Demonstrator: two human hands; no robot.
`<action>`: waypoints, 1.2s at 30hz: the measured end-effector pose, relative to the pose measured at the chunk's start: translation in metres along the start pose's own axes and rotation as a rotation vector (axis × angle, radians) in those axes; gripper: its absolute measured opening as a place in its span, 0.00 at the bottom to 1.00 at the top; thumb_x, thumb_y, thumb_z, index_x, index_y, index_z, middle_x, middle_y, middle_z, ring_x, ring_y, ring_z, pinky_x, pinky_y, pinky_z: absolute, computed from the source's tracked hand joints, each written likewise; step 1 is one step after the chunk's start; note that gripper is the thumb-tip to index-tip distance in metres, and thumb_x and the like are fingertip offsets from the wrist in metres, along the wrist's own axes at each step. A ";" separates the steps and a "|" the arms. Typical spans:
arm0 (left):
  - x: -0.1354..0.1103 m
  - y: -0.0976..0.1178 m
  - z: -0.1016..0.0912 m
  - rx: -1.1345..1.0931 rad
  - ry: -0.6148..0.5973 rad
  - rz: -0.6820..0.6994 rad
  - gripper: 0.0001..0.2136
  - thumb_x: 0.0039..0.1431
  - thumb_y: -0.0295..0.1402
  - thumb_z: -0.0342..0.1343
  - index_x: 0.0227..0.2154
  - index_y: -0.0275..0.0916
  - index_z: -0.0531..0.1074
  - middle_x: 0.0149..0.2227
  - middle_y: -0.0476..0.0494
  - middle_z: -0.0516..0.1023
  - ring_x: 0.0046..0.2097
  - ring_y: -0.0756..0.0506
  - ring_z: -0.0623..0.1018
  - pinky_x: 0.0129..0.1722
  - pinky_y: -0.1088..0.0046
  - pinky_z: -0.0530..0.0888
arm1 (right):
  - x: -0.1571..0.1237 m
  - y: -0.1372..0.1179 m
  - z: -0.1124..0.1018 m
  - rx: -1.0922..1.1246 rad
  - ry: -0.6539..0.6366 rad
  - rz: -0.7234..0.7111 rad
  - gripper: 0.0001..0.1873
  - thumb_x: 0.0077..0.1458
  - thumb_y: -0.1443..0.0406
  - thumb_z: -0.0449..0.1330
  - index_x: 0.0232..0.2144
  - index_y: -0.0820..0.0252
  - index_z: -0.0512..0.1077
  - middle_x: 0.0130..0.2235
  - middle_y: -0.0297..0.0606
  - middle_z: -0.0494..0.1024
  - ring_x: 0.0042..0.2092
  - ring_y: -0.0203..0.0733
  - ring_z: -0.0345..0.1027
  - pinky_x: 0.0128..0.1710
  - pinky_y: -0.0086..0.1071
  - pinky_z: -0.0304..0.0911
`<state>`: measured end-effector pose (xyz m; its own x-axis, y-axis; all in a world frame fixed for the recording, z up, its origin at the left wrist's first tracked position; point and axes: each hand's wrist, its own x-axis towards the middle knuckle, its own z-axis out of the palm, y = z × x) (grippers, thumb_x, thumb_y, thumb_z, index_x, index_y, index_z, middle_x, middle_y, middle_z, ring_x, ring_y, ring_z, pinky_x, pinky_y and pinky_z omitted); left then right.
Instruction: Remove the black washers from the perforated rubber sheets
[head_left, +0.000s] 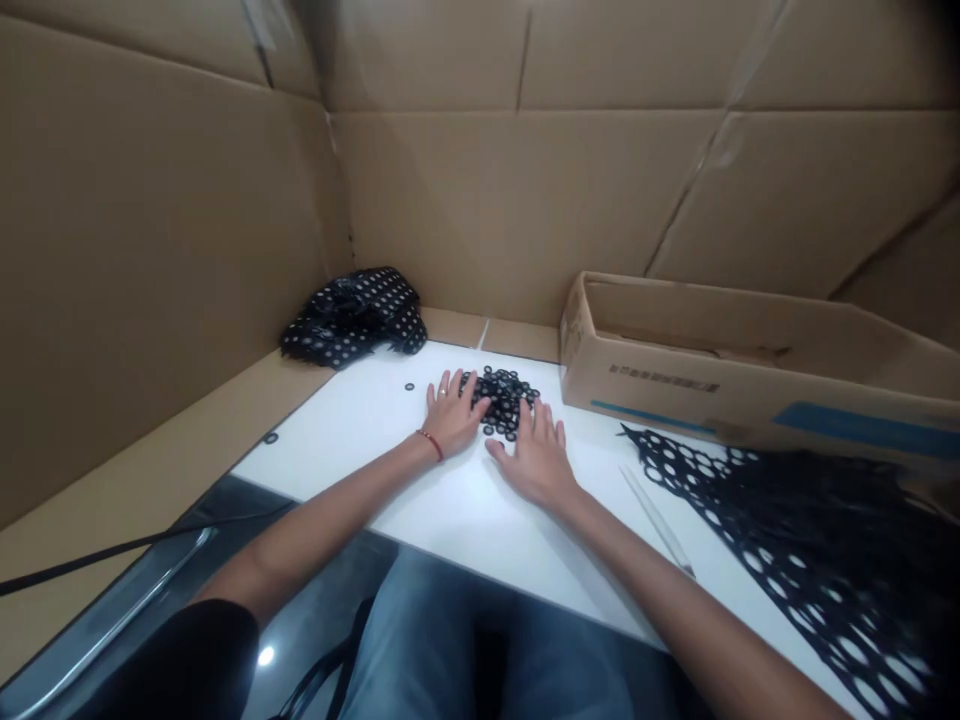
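A heap of small black rings lies on the white board. My left hand rests against the heap's left side, fingers spread, with a ring on one finger and a red bracelet at the wrist. On the near right side of the heap, my right hand lies with its fingers apart, fingertips touching the rings. Neither hand grips anything that I can see. One loose black ring sits apart, left of the heap, and another ring is at the board's left edge.
A crumpled black perforated sheet sits at the back left. Tweezers lie right of my right forearm. More black perforated sheets spread over the right side, before an open cardboard box. Cardboard walls enclose the back and left.
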<state>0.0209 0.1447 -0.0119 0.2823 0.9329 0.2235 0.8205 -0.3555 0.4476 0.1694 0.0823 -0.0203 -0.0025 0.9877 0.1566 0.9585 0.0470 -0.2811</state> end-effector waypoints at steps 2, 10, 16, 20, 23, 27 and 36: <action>-0.005 0.000 0.002 -0.021 -0.028 -0.037 0.33 0.62 0.50 0.37 0.63 0.31 0.51 0.66 0.27 0.50 0.67 0.30 0.47 0.62 0.45 0.46 | 0.002 -0.001 0.010 -0.022 -0.024 -0.012 0.47 0.54 0.46 0.47 0.65 0.72 0.41 0.68 0.57 0.37 0.68 0.58 0.27 0.63 0.52 0.29; 0.029 0.006 -0.002 -0.031 0.067 0.014 0.26 0.64 0.43 0.38 0.61 0.37 0.55 0.66 0.42 0.53 0.67 0.46 0.50 0.66 0.70 0.49 | 0.051 -0.024 0.024 -0.035 0.097 -0.003 0.39 0.57 0.53 0.44 0.64 0.73 0.48 0.66 0.58 0.45 0.67 0.59 0.34 0.62 0.55 0.31; 0.006 -0.038 -0.018 0.060 0.130 -0.131 0.31 0.61 0.47 0.41 0.63 0.34 0.51 0.68 0.34 0.43 0.68 0.33 0.38 0.64 0.50 0.35 | 0.037 -0.018 0.023 -0.106 0.131 -0.028 0.41 0.56 0.48 0.44 0.63 0.69 0.51 0.67 0.54 0.43 0.68 0.56 0.28 0.62 0.52 0.24; 0.008 -0.065 -0.017 0.116 0.040 -0.328 0.38 0.59 0.52 0.38 0.64 0.27 0.45 0.67 0.26 0.40 0.67 0.29 0.38 0.63 0.47 0.39 | 0.040 -0.016 0.032 -0.086 0.052 0.063 0.43 0.55 0.47 0.44 0.65 0.67 0.44 0.67 0.56 0.40 0.67 0.59 0.30 0.61 0.54 0.26; 0.029 -0.060 -0.006 0.072 -0.018 -0.231 0.37 0.60 0.53 0.35 0.64 0.29 0.44 0.67 0.29 0.42 0.68 0.35 0.43 0.65 0.56 0.44 | 0.049 -0.018 0.037 -0.065 0.038 0.075 0.44 0.55 0.47 0.43 0.66 0.68 0.42 0.68 0.56 0.38 0.67 0.58 0.30 0.62 0.52 0.27; 0.060 -0.037 0.008 0.009 -0.028 -0.101 0.35 0.61 0.52 0.34 0.64 0.33 0.46 0.68 0.34 0.44 0.68 0.41 0.48 0.65 0.66 0.49 | 0.064 -0.018 0.038 -0.054 0.061 0.054 0.43 0.56 0.47 0.43 0.65 0.67 0.44 0.68 0.53 0.38 0.68 0.57 0.30 0.63 0.50 0.27; 0.115 -0.021 0.016 -0.007 0.120 -0.158 0.29 0.64 0.44 0.32 0.62 0.29 0.53 0.66 0.32 0.50 0.68 0.40 0.47 0.66 0.62 0.44 | 0.101 -0.019 0.037 -0.041 0.088 0.045 0.43 0.56 0.46 0.43 0.64 0.68 0.45 0.67 0.57 0.41 0.67 0.58 0.32 0.61 0.53 0.31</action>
<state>0.0436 0.2604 -0.0092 0.0881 0.9638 0.2516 0.8463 -0.2057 0.4914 0.1401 0.1868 -0.0338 0.0647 0.9716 0.2278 0.9681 -0.0057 -0.2507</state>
